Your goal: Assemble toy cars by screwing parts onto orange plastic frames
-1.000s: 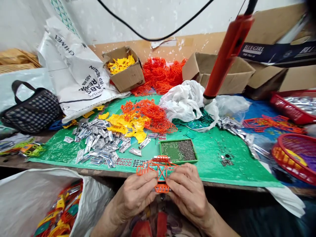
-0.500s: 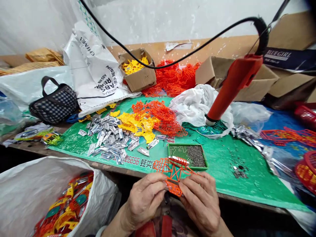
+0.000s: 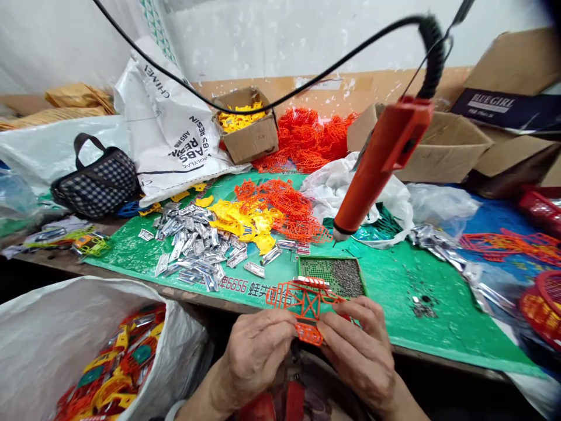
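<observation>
Between both hands, at the front edge of the table, I hold an orange plastic lattice frame with a silvery strip on its upper part. My left hand pinches its left side, and my right hand pinches its right side with fingers closed. Just beyond the frame lies a green tray with small dark metal pieces on its right side. A red electric screwdriver hangs from a black cable above the table, up and to the right of my hands.
On the green sheet lie silver plates, yellow parts and orange frames. A white sack of assembled coloured pieces stands at the lower left. Cardboard boxes, a white bag and a checked bag line the back.
The hanging screwdriver has swung to the left, its cable moving with it. The orange frame has shifted slightly left and tilted a little, still held in both hands.
</observation>
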